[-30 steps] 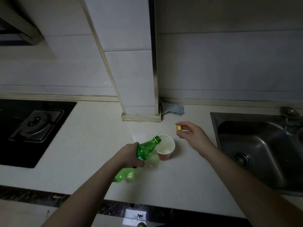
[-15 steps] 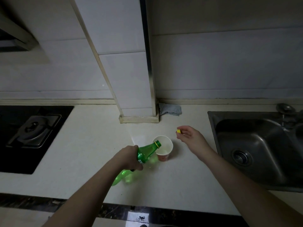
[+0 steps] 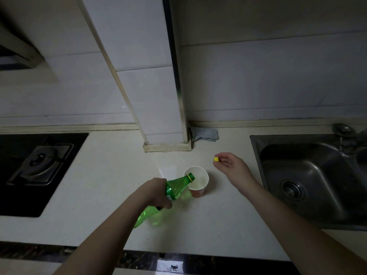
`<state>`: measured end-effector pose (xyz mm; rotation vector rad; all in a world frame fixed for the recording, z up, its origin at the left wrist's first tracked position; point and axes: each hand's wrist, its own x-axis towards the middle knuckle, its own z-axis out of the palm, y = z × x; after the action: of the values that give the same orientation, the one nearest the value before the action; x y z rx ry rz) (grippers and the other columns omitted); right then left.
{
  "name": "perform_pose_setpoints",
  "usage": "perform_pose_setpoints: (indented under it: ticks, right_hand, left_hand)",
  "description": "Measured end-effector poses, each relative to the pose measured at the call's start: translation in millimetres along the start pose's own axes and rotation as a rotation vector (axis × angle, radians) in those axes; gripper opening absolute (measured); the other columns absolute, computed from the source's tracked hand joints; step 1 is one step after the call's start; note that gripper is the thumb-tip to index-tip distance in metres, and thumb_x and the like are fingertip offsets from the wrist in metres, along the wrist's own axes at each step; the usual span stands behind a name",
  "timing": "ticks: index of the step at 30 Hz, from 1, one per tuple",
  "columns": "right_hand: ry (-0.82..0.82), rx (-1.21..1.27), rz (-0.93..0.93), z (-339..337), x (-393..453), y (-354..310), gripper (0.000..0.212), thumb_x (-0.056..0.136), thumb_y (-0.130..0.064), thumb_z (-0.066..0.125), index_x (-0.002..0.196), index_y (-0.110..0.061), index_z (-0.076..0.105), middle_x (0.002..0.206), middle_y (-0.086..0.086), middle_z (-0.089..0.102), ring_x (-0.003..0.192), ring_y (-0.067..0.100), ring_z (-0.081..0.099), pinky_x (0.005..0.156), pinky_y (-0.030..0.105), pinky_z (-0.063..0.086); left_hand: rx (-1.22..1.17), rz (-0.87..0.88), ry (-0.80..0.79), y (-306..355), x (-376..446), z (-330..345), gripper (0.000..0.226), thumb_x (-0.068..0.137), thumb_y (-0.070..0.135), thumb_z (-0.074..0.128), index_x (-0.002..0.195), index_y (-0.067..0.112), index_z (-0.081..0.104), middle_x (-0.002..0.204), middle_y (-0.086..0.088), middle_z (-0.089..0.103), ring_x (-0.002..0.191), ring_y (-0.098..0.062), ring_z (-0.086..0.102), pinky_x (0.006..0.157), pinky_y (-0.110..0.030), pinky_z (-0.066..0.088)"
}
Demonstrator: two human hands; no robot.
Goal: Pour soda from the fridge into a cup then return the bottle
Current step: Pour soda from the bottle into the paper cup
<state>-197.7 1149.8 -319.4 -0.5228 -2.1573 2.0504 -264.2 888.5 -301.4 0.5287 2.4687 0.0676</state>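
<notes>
From the head camera, the left hand [image 3: 156, 192] grips the green soda bottle [image 3: 174, 190] round its middle, fingers curled about it. Over the last second the bottle has tipped lower, and its open mouth, which hung beside the rim, now sits over the white paper cup [image 3: 197, 180] standing on the pale countertop [image 3: 99, 175]. Whether soda is flowing is too dim to tell, but I judge the pour is starting. The right hand [image 3: 231, 165] has stayed beside the cup, pinching the yellow cap [image 3: 216, 159] between thumb and fingertip, ready for recapping. The sink [image 3: 309, 175] lies to the right, the gas hob [image 3: 39, 165] to the left.
</notes>
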Motion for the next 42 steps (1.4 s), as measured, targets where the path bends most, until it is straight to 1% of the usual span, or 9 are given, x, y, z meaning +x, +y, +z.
perform_pose_setpoints:
  ticks: [5,8,12,16,21,27,33,37,42]
  right_hand:
    - [0.007,-0.001,-0.020,-0.5,0.3,2.2,0.021,0.083,-0.013,0.073,0.102,-0.017,0.066,0.104,0.004,0.069,0.100,0.015,0.064,0.085,0.021,0.049]
    - [0.006,0.011,-0.019,-1.2,0.4,2.8,0.020,0.083,-0.013,0.073,0.100,-0.020,0.066,0.103,0.003,0.069,0.101,0.015,0.064,0.086,0.022,0.049]
    - [0.005,0.015,-0.020,-2.1,-0.9,2.9,0.021,0.083,-0.012,0.073,0.102,-0.018,0.067,0.103,0.004,0.069,0.101,0.016,0.064,0.085,0.022,0.049]
    - [0.021,0.017,-0.028,-1.1,-2.3,0.4,0.020,0.083,-0.012,0.073,0.099,-0.020,0.067,0.102,0.000,0.070,0.098,0.014,0.065,0.082,0.020,0.049]
    - [0.042,0.013,-0.039,-1.1,-5.7,-3.4,0.020,0.083,-0.013,0.072,0.102,-0.020,0.067,0.103,-0.002,0.069,0.097,0.009,0.064,0.082,0.018,0.049]
    - [0.045,0.015,-0.040,-0.7,-7.3,-3.5,0.020,0.083,-0.013,0.073,0.101,-0.019,0.067,0.103,0.000,0.069,0.099,0.013,0.064,0.084,0.020,0.049]
    - [0.032,-0.006,-0.036,-1.1,-8.4,-5.1,0.022,0.083,-0.015,0.072,0.104,-0.019,0.067,0.104,-0.001,0.069,0.101,0.012,0.063,0.086,0.021,0.049]
    - [0.034,0.003,-0.033,-1.4,-9.3,-4.8,0.022,0.083,-0.014,0.072,0.104,-0.017,0.067,0.104,0.001,0.069,0.101,0.014,0.064,0.089,0.025,0.050]
    - [0.029,0.001,-0.032,-1.4,-9.4,-5.5,0.021,0.083,-0.014,0.073,0.103,-0.019,0.067,0.103,0.000,0.069,0.100,0.013,0.064,0.088,0.025,0.050]
  left_hand:
    - [0.020,0.006,-0.002,2.6,-1.7,-2.5,0.048,0.061,0.035,0.079,0.101,0.018,0.060,0.095,0.001,0.066,0.078,-0.014,0.066,0.071,-0.032,0.059]
    - [0.018,0.012,-0.008,2.8,-2.8,-3.4,0.048,0.061,0.035,0.079,0.101,0.017,0.060,0.097,0.000,0.067,0.078,-0.014,0.067,0.072,-0.034,0.060]
    - [0.023,0.010,-0.020,4.4,-4.2,-4.5,0.048,0.062,0.033,0.079,0.103,0.015,0.061,0.098,-0.001,0.067,0.080,-0.015,0.068,0.074,-0.035,0.060]
    - [0.042,0.003,-0.025,4.1,-5.2,-4.8,0.050,0.063,0.035,0.079,0.105,0.015,0.061,0.100,-0.002,0.066,0.084,-0.017,0.067,0.077,-0.035,0.059]
    - [0.081,-0.007,-0.018,3.5,-5.9,-4.5,0.051,0.063,0.038,0.078,0.105,0.015,0.060,0.101,-0.002,0.065,0.088,-0.018,0.064,0.076,-0.034,0.057]
    - [0.103,-0.028,-0.010,3.9,-6.2,-4.3,0.051,0.063,0.040,0.078,0.104,0.016,0.059,0.100,-0.001,0.064,0.088,-0.018,0.062,0.075,-0.032,0.056]
    - [0.114,-0.041,-0.016,2.7,-4.9,-4.9,0.053,0.063,0.041,0.079,0.105,0.016,0.059,0.100,-0.001,0.064,0.088,-0.018,0.063,0.077,-0.033,0.057]
    - [0.120,-0.056,-0.031,2.1,-4.6,-7.6,0.053,0.063,0.042,0.080,0.105,0.016,0.060,0.098,0.000,0.064,0.086,-0.017,0.063,0.074,-0.032,0.057]
    - [0.140,-0.061,-0.036,4.2,-5.8,-8.6,0.052,0.065,0.043,0.079,0.106,0.016,0.061,0.099,-0.001,0.064,0.086,-0.018,0.063,0.072,-0.030,0.054]
